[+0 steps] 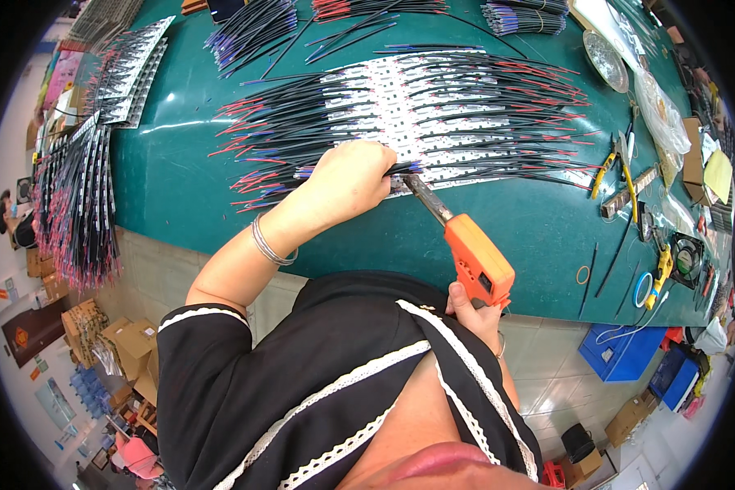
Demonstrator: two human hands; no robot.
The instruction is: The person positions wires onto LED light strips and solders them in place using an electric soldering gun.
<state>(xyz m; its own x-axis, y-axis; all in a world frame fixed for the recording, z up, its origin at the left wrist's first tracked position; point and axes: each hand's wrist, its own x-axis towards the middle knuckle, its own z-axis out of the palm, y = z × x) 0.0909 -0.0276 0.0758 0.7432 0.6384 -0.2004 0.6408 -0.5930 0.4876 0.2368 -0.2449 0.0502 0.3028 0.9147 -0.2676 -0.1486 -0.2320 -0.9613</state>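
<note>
Orange soldering iron [475, 263] sits in my right hand [475, 314], fingers wrapped tight round the handle's near end, its metal tip [420, 194] angled up and left to the near edge of the white strips. My left hand [347, 181] is closed in a fist over a black wire [400, 169], pinching it down right where the tip lands. I can't make out the joint itself; the fist hides it.

I reckon doing this well means keeping the wire end flat and motionless on its pad, the tip touching both at once, and my left fingertips clear of the hot metal, which is just beside them.

Out from the hands, the row of white strips [400, 98] lies across the green mat [171, 180], black wires with red and blue ends fanning off both sides. Far off, loose wire bundles [253, 33] wait. Yellow-handled cutters [603, 170] lie to the right, well apart, with a small fan [684, 260] nearer the edge. More finished strips [77, 204] hang over the left edge.
</note>
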